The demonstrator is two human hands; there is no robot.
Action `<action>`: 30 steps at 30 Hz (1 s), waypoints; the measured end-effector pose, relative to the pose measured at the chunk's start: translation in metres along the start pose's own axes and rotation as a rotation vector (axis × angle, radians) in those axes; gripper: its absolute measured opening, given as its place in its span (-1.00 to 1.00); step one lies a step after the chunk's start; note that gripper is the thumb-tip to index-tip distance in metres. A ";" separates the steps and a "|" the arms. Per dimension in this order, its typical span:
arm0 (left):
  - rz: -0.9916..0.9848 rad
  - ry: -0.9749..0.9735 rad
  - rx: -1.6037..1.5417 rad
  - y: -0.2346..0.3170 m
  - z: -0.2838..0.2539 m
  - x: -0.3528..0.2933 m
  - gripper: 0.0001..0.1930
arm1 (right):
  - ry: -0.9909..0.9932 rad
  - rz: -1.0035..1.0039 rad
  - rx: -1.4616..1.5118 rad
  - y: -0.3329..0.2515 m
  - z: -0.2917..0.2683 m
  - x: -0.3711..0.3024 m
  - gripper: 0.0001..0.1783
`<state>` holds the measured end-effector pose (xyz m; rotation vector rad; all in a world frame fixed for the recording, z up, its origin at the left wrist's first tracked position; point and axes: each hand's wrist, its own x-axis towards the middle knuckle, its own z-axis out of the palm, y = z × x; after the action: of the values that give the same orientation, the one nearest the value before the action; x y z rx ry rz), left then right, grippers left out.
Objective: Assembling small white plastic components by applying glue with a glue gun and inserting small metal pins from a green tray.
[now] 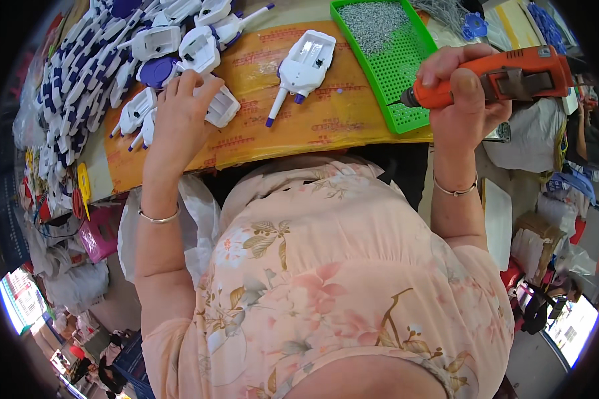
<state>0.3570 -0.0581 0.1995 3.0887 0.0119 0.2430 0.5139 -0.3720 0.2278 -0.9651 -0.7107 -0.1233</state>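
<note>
My right hand (464, 100) grips an orange cordless screwdriver (442, 94), its dark chuck and bit pointing left over the near right edge of a green perforated tray (387, 100). Small silvery screws (374, 26) fill the tray's far part. At the left, my left hand (185, 120) is closed over the pile, fingers curled on a white plastic housing (222, 108); its fingertips are partly hidden. Between the hands, one white housing with a purple-tipped stem (307, 63) lies alone, its hollow side up. Beside my left fingers are more open housings (198, 50) and a round purple part (157, 72).
A tall heap of white and purple housings (80, 93) covers the table's left side. Orange-brown taped sheeting (266, 136) covers the tabletop. A yellow cutter (84, 189) hangs near the left edge. Purple parts (474, 25) and bags (529, 136) stand at the right.
</note>
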 end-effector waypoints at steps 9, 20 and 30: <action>-0.049 -0.160 -0.051 0.009 0.000 0.005 -0.31 | 0.011 0.007 -0.202 -0.001 -0.007 -0.006 -0.66; -0.082 -0.071 -0.204 -0.006 -0.004 0.004 -0.38 | 0.007 -0.053 -0.209 0.019 -0.030 -0.002 -0.75; 0.169 0.059 -0.529 0.111 0.015 0.028 -0.32 | 0.031 -0.038 -0.218 0.025 -0.034 -0.010 -0.71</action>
<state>0.3872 -0.1694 0.1939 2.5561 -0.2666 0.2884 0.5331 -0.3860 0.1920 -1.1556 -0.6973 -0.2527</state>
